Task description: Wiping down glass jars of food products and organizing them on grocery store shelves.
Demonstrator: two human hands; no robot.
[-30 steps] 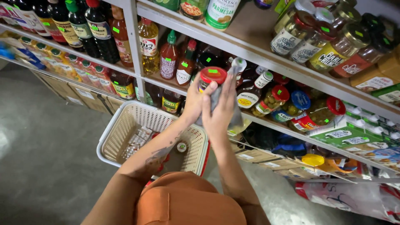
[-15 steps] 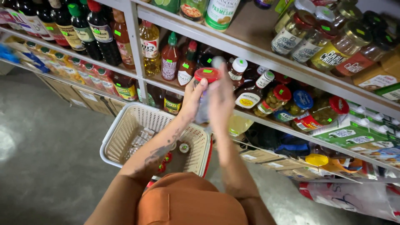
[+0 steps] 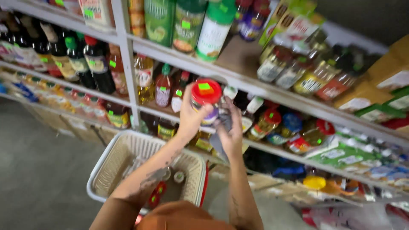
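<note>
My left hand [image 3: 190, 117] grips a jar with a red lid [image 3: 205, 94] and holds it up in front of the middle shelf. My right hand [image 3: 230, 133] is pressed against the jar's right side with a grey cloth [image 3: 221, 127] in its fingers. Both hands are raised above a cream plastic basket [image 3: 115, 164] that hangs from my left forearm. A few small items lie in the basket's bottom.
Metal shelves [image 3: 255, 85] full of sauce bottles [image 3: 162, 88], dark bottles [image 3: 96, 64], glass jars [image 3: 272, 68] and green canisters [image 3: 187, 23] fill the view ahead. Packets and a yellow-lidded container [image 3: 314, 182] sit on the low shelf at right. Grey floor [image 3: 38, 170] lies at left.
The camera has moved closer to the shelf. The jar stays in my left hand, lifted slightly, while my right hand with the cloth has shifted along the jar's side.
</note>
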